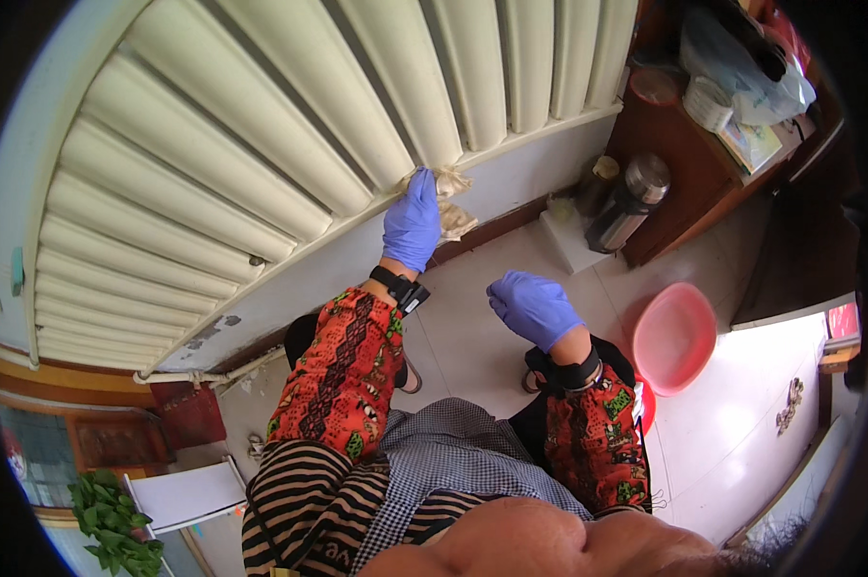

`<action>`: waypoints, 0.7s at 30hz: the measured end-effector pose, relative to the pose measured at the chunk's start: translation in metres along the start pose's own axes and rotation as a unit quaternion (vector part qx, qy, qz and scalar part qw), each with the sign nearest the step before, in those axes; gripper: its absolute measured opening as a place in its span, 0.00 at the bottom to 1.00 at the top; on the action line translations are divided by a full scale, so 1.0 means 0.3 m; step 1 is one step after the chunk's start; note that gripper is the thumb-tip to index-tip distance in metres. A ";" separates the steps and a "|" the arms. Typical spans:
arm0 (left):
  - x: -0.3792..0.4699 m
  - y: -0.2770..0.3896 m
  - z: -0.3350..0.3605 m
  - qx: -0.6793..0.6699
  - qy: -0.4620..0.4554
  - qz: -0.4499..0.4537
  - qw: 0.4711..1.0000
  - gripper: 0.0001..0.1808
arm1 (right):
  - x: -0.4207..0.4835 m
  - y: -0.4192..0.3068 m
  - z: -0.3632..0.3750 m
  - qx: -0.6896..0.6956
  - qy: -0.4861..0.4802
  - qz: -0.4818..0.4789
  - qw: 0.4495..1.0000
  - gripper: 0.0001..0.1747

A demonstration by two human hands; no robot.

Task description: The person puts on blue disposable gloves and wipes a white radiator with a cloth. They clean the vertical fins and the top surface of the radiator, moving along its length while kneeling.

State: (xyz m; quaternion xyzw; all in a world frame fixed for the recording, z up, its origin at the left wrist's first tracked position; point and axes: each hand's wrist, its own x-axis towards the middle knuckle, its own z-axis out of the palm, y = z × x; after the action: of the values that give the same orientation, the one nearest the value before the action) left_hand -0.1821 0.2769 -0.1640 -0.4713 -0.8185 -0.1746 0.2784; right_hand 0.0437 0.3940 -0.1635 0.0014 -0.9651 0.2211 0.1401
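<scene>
My left hand [413, 223], in a blue-purple glove, grips a beige cloth [452, 185] at the bottom rail of a cream-painted column radiator [297, 137]. Part of the cloth hangs below the rail in front of the white wall. My right hand [535, 306], gloved alike, is held over the tiled floor with its fingers curled in; nothing shows in it, though its palm side is hidden. To the right of that hand, a pink plastic basin [674, 339] rests on the floor.
A steel vacuum flask [625, 205] and a dark jar [598, 184] stand by a wooden cabinet [675, 166], beside a white box [569, 241]. Plastic bags [744, 68] lie on the cabinet. A red container [646, 407] is partly behind my right arm. A leafy plant [109, 516] is at lower left.
</scene>
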 end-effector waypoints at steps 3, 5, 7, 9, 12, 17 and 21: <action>-0.036 -0.027 -0.011 -0.046 -0.017 -0.035 0.998 0.25 | 0.008 -0.002 0.000 0.027 0.020 -0.010 0.999 0.09; -0.098 -0.073 -0.067 0.019 -0.049 -0.011 0.999 0.26 | 0.009 0.000 -0.005 0.025 0.015 0.011 1.000 0.09; -0.154 -0.110 -0.111 0.019 -0.075 -0.072 0.994 0.26 | 0.004 0.001 -0.009 0.026 0.012 0.019 0.999 0.09; -0.173 -0.130 -0.125 0.064 -0.034 -0.067 0.995 0.27 | -0.001 0.002 -0.008 0.021 -0.001 0.017 1.000 0.09; -0.158 -0.121 -0.094 0.061 -0.004 -0.067 0.996 0.27 | 0.001 -0.004 0.002 0.020 -0.017 0.014 1.000 0.08; -0.182 -0.128 -0.095 0.046 -0.001 -0.063 0.997 0.28 | 0.033 -0.017 0.011 0.016 -0.014 0.007 1.000 0.08; -0.276 -0.203 -0.188 0.086 -0.034 -0.049 0.995 0.30 | 0.028 -0.019 -0.004 -0.002 -0.067 0.034 0.997 0.10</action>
State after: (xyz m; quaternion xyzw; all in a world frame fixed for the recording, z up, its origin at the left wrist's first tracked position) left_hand -0.1854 0.1601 -0.1727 -0.4109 -0.8614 -0.1007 0.2810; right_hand 0.0364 0.3899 -0.1576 -0.0168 -0.9723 0.2232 0.0677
